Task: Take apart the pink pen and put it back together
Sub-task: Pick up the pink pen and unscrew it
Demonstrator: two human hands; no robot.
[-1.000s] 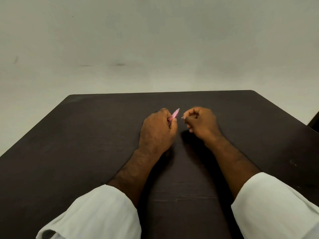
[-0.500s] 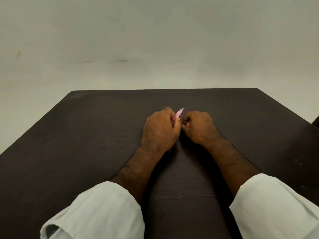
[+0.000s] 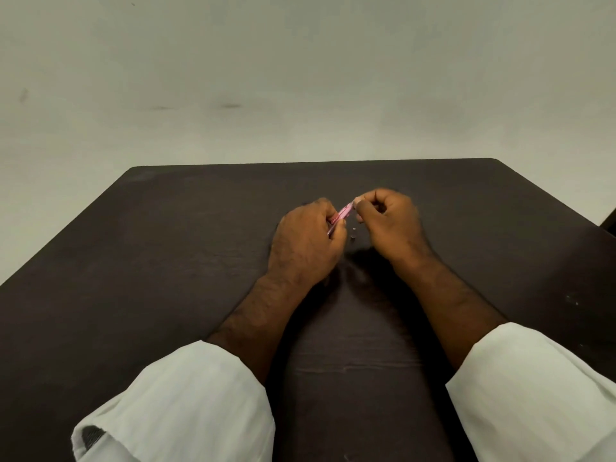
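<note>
The pink pen (image 3: pixel 344 213) slants up to the right between my two hands over the middle of the dark table (image 3: pixel 166 261). My left hand (image 3: pixel 306 245) is closed around its lower part, so most of the barrel is hidden. My right hand (image 3: pixel 386 221) pinches the pen's upper end with thumb and forefinger. A tiny grey part (image 3: pixel 353 235) lies on the table just below the pen, between the hands.
The table's far edge (image 3: pixel 310 163) runs in front of a plain pale wall. A dark object (image 3: pixel 610 221) shows at the right border. White sleeves (image 3: pixel 186 401) cover both forearms near the front.
My right hand has risen and taken hold of the pen's upper end. A small grey part now lies on the table between the hands.
</note>
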